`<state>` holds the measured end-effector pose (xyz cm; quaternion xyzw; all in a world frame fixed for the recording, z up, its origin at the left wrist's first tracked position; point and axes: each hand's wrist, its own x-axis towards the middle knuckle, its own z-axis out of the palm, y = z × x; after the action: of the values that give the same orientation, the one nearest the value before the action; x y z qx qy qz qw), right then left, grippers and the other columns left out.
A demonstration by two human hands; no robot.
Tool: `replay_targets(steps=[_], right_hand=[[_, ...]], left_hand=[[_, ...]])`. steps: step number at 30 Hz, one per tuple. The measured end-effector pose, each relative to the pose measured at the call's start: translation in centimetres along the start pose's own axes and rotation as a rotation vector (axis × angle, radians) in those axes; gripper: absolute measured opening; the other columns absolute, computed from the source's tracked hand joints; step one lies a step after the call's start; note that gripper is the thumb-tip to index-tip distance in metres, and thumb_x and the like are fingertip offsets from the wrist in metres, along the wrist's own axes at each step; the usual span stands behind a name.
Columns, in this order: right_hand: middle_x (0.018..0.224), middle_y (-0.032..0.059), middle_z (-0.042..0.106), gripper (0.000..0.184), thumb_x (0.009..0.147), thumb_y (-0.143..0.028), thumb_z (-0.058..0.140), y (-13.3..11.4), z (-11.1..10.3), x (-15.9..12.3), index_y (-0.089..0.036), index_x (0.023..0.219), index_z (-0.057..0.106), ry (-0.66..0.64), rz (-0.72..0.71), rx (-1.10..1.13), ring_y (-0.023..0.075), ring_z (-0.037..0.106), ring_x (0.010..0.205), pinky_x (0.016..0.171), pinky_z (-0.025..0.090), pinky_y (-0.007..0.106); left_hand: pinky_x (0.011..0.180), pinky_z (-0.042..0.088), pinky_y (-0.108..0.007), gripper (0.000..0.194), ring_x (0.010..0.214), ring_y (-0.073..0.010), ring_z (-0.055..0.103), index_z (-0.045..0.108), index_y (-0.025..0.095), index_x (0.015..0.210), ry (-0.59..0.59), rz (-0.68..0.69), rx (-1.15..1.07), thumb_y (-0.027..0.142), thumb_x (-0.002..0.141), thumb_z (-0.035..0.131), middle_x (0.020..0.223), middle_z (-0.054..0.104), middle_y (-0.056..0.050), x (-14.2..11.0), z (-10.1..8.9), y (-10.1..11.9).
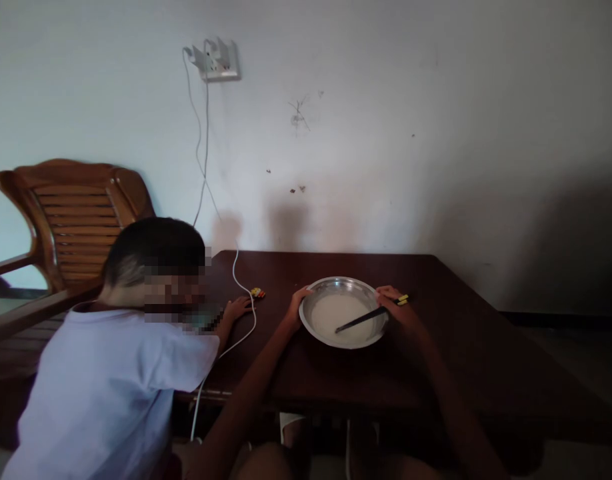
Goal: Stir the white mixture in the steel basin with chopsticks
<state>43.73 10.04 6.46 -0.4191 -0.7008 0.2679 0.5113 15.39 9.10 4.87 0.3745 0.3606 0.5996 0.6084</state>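
A round metal bowl [326,287] holding pale batter stands on the dark wooden table [461,333]. My left hand [297,305] grips the bowl's left rim, fingers curled over it. My right hand [393,301] is closed on dark chopsticks [362,320] with yellow ends, whose tips dip into the batter.
Another person in a white shirt [111,387] leans on the table's left side, one hand [235,309] flat by a white cable [246,293]. A small yellow and red thing [257,293] lies near it. A wooden chair [71,220] stands behind; a wall socket [217,61] hangs above.
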Motion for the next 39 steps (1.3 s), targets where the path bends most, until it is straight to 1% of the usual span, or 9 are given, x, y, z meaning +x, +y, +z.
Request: replay_targets(steps=[4,8,11,15,18,22,26,30,39], right_hand=[[0.085,0.008,0.07,0.046,0.078,-0.069,0.054,0.1,1.7,0.3,-0.027,0.063,0.064,0.099,-0.059,-0.093,0.0284,0.061,0.092,0.094,0.042,0.046],[0.073,0.0074,0.066,0.049,0.081,-0.067,0.051,0.9,-0.4,0.8,-0.026,0.056,0.056,0.292,0.038,-0.076,0.0276,0.06,0.083,0.09,0.043,0.046],[0.073,0.0076,0.065,0.052,0.081,-0.065,0.05,0.8,-1.4,0.6,-0.025,0.049,0.05,0.226,0.087,0.018,0.0274,0.061,0.083,0.086,0.045,0.044],[0.089,0.0086,0.07,0.045,0.079,-0.061,0.056,0.0,0.6,0.2,-0.024,0.054,0.06,0.05,0.029,0.027,0.0278,0.062,0.093,0.09,0.045,0.043],[0.085,0.0082,0.07,0.04,0.077,-0.062,0.058,0.0,1.7,0.3,-0.025,0.062,0.065,0.124,0.017,-0.029,0.0282,0.062,0.091,0.094,0.043,0.046],[0.073,0.0065,0.065,0.043,0.079,-0.062,0.054,0.5,-0.1,0.5,-0.026,0.055,0.057,0.285,0.094,-0.015,0.0276,0.06,0.083,0.089,0.043,0.046],[0.075,0.006,0.065,0.044,0.079,-0.059,0.055,0.2,-1.0,0.3,-0.025,0.052,0.052,0.18,0.086,0.075,0.0261,0.06,0.081,0.083,0.045,0.042],[0.084,0.0079,0.069,0.042,0.079,-0.061,0.054,-0.5,1.0,0.0,-0.025,0.058,0.06,0.047,-0.002,-0.006,0.0276,0.06,0.089,0.089,0.044,0.044],[0.066,0.004,0.06,0.044,0.08,-0.063,0.052,-0.1,-1.0,0.2,-0.025,0.058,0.058,0.218,0.108,0.06,0.0251,0.057,0.076,0.079,0.044,0.04]], left_hand=[[0.073,0.044,-0.033,0.034,0.089,-0.0297,0.065,0.075,0.015,0.087,0.0,0.001,0.001,0.032,0.059,0.07,0.084,0.074,-0.008,0.0,0.0,0.1],[0.074,0.043,-0.034,0.029,0.09,-0.0304,0.065,0.074,0.015,0.084,0.011,0.009,-0.001,0.031,0.06,0.07,0.08,0.073,-0.007,-0.2,0.1,0.3],[0.074,0.043,-0.035,0.027,0.091,-0.0321,0.064,0.074,0.014,0.083,0.017,0.006,0.004,0.029,0.061,0.068,0.077,0.072,-0.008,-0.4,0.3,0.4],[0.074,0.044,-0.034,0.031,0.089,-0.0302,0.064,0.075,0.015,0.084,0.037,0.025,-0.005,0.031,0.059,0.069,0.079,0.072,-0.007,-0.4,0.4,0.3],[0.074,0.045,-0.033,0.034,0.089,-0.0292,0.065,0.075,0.014,0.086,0.032,0.009,-0.016,0.033,0.058,0.07,0.081,0.073,-0.007,-0.3,0.3,0.2],[0.073,0.045,-0.032,0.034,0.09,-0.0296,0.066,0.075,0.014,0.085,0.038,-0.011,-0.006,0.033,0.057,0.071,0.083,0.074,-0.008,-0.2,0.1,0.2],[0.073,0.045,-0.033,0.033,0.09,-0.0298,0.066,0.075,0.015,0.084,0.04,-0.014,-0.01,0.033,0.057,0.071,0.083,0.074,-0.008,-0.2,0.1,0.2],[0.072,0.045,-0.032,0.032,0.09,-0.0292,0.066,0.074,0.015,0.084,0.025,0.006,-0.008,0.033,0.057,0.07,0.084,0.074,-0.008,-0.3,0.2,0.2],[0.071,0.043,-0.031,0.034,0.09,-0.0282,0.064,0.074,0.015,0.089,0.012,0.019,0.018,0.034,0.061,0.07,0.086,0.074,-0.007,0.1,-0.5,-0.4]])
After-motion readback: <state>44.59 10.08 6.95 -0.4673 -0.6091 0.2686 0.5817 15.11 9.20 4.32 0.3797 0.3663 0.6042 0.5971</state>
